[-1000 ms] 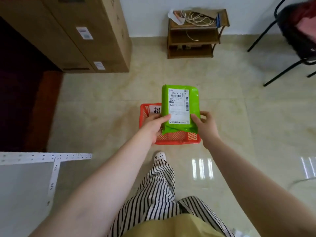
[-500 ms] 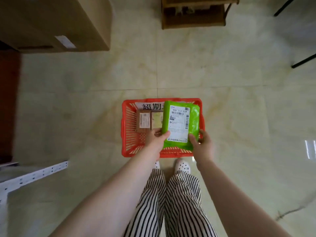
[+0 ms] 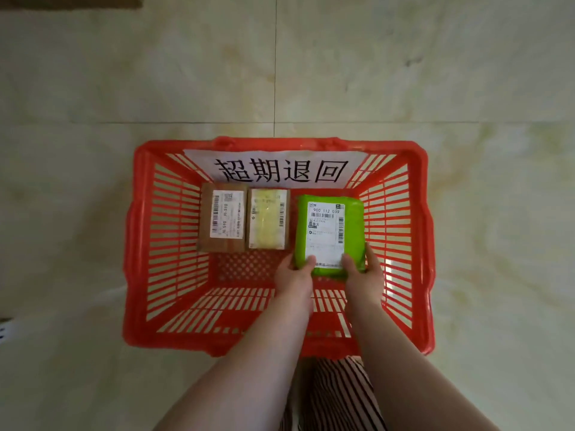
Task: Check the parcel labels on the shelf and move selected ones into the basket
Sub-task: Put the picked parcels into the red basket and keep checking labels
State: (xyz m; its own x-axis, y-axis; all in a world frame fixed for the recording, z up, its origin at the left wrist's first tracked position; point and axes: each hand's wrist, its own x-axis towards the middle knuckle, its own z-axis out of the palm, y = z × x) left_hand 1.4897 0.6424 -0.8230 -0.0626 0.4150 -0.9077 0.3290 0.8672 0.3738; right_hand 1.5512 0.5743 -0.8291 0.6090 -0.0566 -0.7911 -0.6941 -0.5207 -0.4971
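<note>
Green parcel (image 3: 329,234) pinched at its near corners by my left hand (image 3: 295,275) and right hand (image 3: 364,275), low inside the red basket (image 3: 137,244). Left of my fingers lie a brown box (image 3: 222,217) and yellow box (image 3: 269,219).

You are looking straight down at a pale, glossy tiled floor (image 3: 373,73), crossed by thin dark grout lines. A red plastic basket (image 3: 137,244) with slatted walls sits directly on it, square to the tiles. At the top left edge, a brown cardboard box (image 3: 68,1) also rests on the floor, well apart from the basket.
</note>
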